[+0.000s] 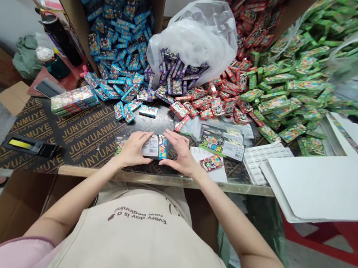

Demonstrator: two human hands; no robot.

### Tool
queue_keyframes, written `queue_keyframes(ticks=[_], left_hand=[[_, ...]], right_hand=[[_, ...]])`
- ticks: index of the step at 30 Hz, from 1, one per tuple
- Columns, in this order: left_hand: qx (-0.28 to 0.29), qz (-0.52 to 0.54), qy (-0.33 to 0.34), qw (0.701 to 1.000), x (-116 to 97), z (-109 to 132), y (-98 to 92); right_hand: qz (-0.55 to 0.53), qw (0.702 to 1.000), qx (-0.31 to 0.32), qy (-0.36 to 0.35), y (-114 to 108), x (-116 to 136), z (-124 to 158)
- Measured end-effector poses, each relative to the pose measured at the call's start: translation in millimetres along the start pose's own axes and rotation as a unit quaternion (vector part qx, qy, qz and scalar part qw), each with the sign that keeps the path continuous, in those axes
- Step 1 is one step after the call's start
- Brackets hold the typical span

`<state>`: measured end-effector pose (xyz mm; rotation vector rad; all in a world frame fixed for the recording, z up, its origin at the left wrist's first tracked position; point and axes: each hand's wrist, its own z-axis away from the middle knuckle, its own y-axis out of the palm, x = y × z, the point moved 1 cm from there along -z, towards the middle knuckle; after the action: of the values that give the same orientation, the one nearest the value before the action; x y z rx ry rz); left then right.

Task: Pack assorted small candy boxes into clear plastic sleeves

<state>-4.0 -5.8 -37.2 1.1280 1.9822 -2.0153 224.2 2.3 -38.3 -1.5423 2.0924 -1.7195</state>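
Observation:
My left hand (135, 148) is closed over a flat printed candy packet (151, 150) with a white label, lying near the table's front edge. Against the packet's right end sits a small blue candy box (162, 147). Thumb and fingers of my right hand (180, 153) close around that box from above and below. Just beyond my hands is another blue box (148, 111). To the right, a red candy box (211, 163) lies on white paper, with dark printed packets (220, 143) behind it.
Heaps of blue boxes (121, 46), purple boxes (175, 74) in a clear bag, red boxes (218, 106) and green boxes (289, 93) line the back. A black box cutter (30, 146) and stacked boxes (75, 99) lie left. White cards (331, 187) overhang the right edge.

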Motion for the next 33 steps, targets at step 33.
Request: queue_keyframes(ticks=[33], left_hand=[[0.025, 0.696, -0.339, 0.633, -37.9, -20.7, 10.0]], right_hand=[[-0.421, 0.898, -0.066, 0.114, 13.9, 7.3, -16.2]])
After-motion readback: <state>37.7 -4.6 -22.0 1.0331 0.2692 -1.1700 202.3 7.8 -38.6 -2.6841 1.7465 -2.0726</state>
